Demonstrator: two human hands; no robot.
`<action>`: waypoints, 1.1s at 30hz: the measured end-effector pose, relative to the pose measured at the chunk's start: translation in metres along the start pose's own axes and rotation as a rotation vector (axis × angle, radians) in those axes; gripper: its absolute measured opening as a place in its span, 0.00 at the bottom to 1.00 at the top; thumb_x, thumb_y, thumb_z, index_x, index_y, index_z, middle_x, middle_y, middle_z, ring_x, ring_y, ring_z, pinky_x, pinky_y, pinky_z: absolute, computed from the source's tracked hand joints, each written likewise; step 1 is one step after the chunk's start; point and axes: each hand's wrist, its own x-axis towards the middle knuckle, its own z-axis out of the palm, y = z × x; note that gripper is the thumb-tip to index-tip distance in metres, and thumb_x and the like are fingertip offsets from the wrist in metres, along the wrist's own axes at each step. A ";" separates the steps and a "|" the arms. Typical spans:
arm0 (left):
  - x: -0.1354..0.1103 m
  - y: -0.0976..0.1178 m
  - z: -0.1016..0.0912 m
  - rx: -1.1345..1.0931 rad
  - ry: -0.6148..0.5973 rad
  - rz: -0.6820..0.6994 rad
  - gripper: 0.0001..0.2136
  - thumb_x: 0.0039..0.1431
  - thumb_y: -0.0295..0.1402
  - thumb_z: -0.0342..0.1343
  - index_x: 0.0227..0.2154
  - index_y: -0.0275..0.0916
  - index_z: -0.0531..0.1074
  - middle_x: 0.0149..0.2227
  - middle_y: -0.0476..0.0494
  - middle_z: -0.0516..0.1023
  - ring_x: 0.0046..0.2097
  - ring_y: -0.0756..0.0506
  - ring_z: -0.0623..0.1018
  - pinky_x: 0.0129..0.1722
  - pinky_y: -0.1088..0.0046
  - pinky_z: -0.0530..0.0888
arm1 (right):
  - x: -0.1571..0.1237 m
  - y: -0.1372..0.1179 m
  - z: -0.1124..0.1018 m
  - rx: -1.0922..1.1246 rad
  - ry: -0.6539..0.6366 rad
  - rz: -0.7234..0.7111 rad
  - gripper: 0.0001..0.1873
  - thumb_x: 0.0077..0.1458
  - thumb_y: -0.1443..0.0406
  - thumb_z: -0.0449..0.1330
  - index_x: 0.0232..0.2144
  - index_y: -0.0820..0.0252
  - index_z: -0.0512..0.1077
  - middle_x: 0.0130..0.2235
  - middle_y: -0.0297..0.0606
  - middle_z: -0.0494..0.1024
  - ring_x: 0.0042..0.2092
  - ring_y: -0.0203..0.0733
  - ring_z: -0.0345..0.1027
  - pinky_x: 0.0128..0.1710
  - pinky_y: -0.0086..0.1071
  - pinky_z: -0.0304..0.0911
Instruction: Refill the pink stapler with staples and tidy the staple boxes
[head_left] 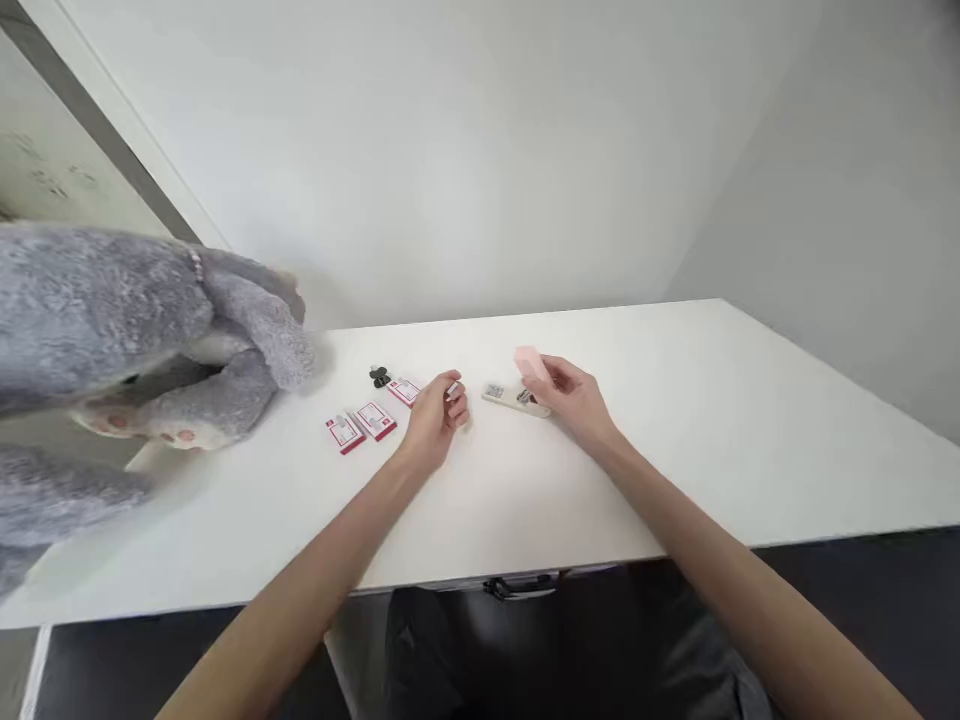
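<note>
through the head view, my right hand [577,398] grips a pink part [529,361] over the cream stapler base [496,392], mid-desk [675,430]. my left hand [433,415] curls around a small pale piece [453,391], right of the red-and-white boxes [375,420].

Left grip [439,415] curls inward; right grip [574,397] pinches.

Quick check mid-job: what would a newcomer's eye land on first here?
Probably the big grey plush toy filling the left side of the view. Next, the pink piece in the right hand, above a pale strip on the white table. Then the red-and-white boxes left of the left hand.
</note>
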 end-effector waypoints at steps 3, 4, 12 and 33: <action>0.000 0.002 0.001 0.001 -0.001 0.002 0.11 0.49 0.30 0.62 0.36 0.39 0.69 0.24 0.59 0.59 0.19 0.57 0.57 0.16 0.81 0.56 | -0.001 0.000 -0.001 -0.008 0.003 -0.003 0.25 0.54 0.52 0.72 0.52 0.53 0.80 0.48 0.40 0.82 0.44 0.48 0.75 0.44 0.42 0.71; 0.000 0.002 0.001 0.001 -0.002 0.002 0.11 0.49 0.30 0.62 0.36 0.39 0.69 0.24 0.59 0.59 0.19 0.57 0.57 0.17 0.81 0.56 | -0.001 0.000 0.000 -0.017 0.005 -0.003 0.26 0.54 0.52 0.71 0.53 0.52 0.79 0.49 0.40 0.82 0.45 0.48 0.75 0.45 0.43 0.71; -0.001 0.002 -0.001 0.020 -0.020 0.011 0.10 0.51 0.29 0.61 0.37 0.38 0.70 0.25 0.58 0.60 0.21 0.57 0.58 0.17 0.80 0.59 | 0.000 0.005 0.002 -0.173 0.045 -0.023 0.22 0.55 0.51 0.70 0.51 0.49 0.81 0.55 0.40 0.79 0.53 0.51 0.73 0.50 0.43 0.69; -0.017 -0.003 0.008 0.173 -0.460 -0.199 0.07 0.60 0.35 0.62 0.36 0.38 0.73 0.26 0.55 0.60 0.23 0.56 0.60 0.21 0.80 0.62 | 0.030 0.032 0.057 -0.344 -0.109 -0.162 0.27 0.66 0.52 0.58 0.65 0.48 0.70 0.54 0.43 0.78 0.55 0.54 0.73 0.58 0.50 0.66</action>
